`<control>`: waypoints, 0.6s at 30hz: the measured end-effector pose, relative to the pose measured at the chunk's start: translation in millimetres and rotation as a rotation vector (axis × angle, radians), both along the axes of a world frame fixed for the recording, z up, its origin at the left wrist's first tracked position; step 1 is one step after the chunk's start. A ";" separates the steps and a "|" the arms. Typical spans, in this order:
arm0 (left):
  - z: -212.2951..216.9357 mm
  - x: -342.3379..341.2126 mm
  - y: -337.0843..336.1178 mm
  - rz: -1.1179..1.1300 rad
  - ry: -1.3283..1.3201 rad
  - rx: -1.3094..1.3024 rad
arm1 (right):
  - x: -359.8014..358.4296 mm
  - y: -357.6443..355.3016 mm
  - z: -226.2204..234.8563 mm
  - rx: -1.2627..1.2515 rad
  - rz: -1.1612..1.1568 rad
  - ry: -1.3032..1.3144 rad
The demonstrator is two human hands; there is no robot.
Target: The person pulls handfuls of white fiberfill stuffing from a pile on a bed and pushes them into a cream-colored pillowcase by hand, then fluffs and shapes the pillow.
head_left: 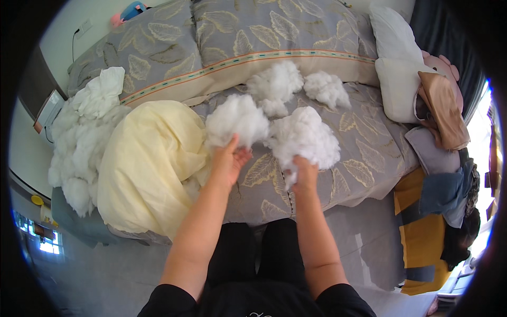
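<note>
My right hand (303, 175) is closed on a clump of white fiberfill stuffing (306, 138), with a small wisp poking out below the fingers. To its left, my left hand (231, 162) has its fingers apart against the lower edge of another stuffing clump (237, 120). Two more tufts lie beyond on the bed, a larger one (277, 83) and a smaller one (326, 89). Beside my left forearm bulges a pale yellow fabric cover (148, 164), and some white stuffing shows at its right edge.
A big heap of stuffing (79, 142) sits at the far left. The bed carries a grey leaf-patterned sheet (364, 153). White pillows (396, 87), a brown cloth (442, 111) and a pink plush toy (443, 68) are piled at the right. Clothes hang over the mustard-coloured fabric (422, 243) at lower right.
</note>
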State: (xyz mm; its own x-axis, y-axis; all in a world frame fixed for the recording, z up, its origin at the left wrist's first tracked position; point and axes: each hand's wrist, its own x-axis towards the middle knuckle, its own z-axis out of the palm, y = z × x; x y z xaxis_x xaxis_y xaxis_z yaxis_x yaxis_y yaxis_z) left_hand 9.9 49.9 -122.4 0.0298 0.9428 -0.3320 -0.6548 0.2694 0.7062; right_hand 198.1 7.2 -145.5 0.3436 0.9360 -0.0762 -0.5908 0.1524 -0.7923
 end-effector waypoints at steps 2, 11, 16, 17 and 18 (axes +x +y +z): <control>5.3 30.9 -24.4 -0.024 0.089 -0.016 | -30.1 2.1 -4.4 0.027 0.017 -0.110; -39.4 36.0 -51.0 0.254 0.425 0.101 | -42.4 -0.7 -21.6 0.081 -0.200 -0.578; -35.7 8.0 -38.4 0.317 0.301 0.190 | -29.6 -8.8 13.2 0.038 -0.069 -0.178; -27.9 19.9 -45.4 0.245 0.342 0.214 | -40.5 -9.8 8.2 0.070 -0.019 -0.281; -14.9 35.9 -55.0 0.199 0.367 0.229 | -59.0 -9.3 -1.2 0.102 0.032 -0.383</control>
State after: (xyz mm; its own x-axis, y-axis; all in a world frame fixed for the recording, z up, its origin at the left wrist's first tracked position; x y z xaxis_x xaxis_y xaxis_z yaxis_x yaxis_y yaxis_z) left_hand 45.9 -5.2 -137.3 -0.2391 0.9685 -0.0694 -0.3741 -0.0259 0.9270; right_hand 139.0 -2.1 -146.7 0.2995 0.9429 0.1460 -0.2614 0.2282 -0.9379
